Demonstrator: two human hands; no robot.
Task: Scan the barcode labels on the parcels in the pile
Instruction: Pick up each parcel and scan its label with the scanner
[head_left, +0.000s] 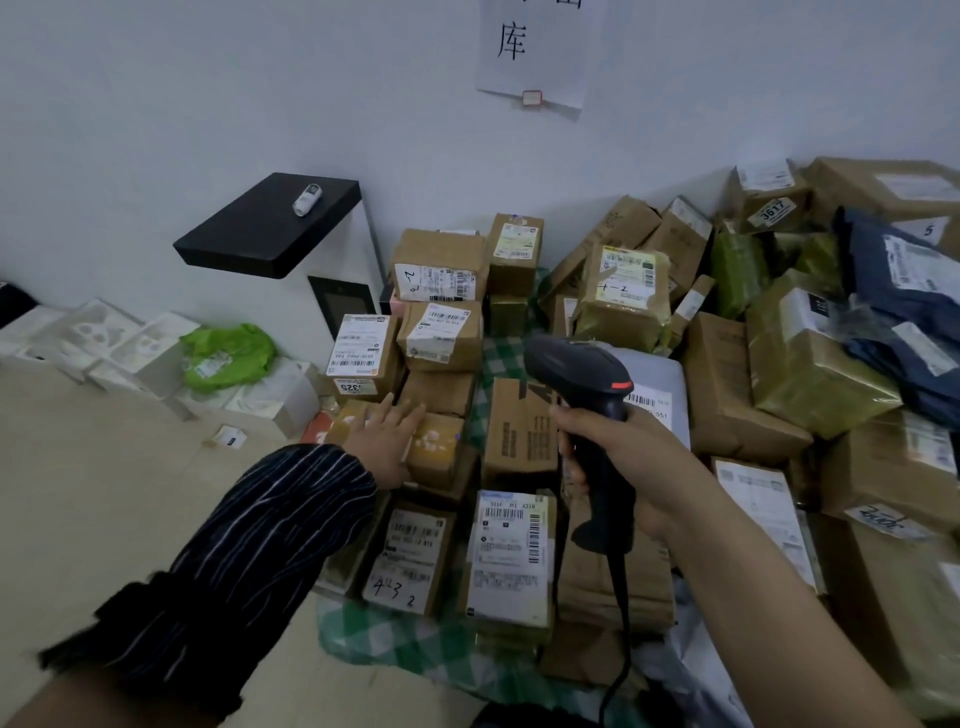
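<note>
A pile of brown cardboard parcels (519, 431) with white barcode labels fills the middle and right of the head view. My right hand (618, 457) grips the handle of a black barcode scanner (587, 379), its head pointing left and away over the pile. A black cable hangs from the handle. My left hand (387, 441), fingers straight, rests on a small yellowish box (439, 452) at the pile's left side. Labelled boxes (511, 556) lie close in front, below both hands.
A black shelf (270, 228) juts from the white wall at left, above a dark screen device (343, 301). White foam pieces (104, 338) and a green bag (228, 353) lie on the floor at left. Blue bags (914, 322) top the pile at right. A green checked cloth (415, 644) lies under the parcels.
</note>
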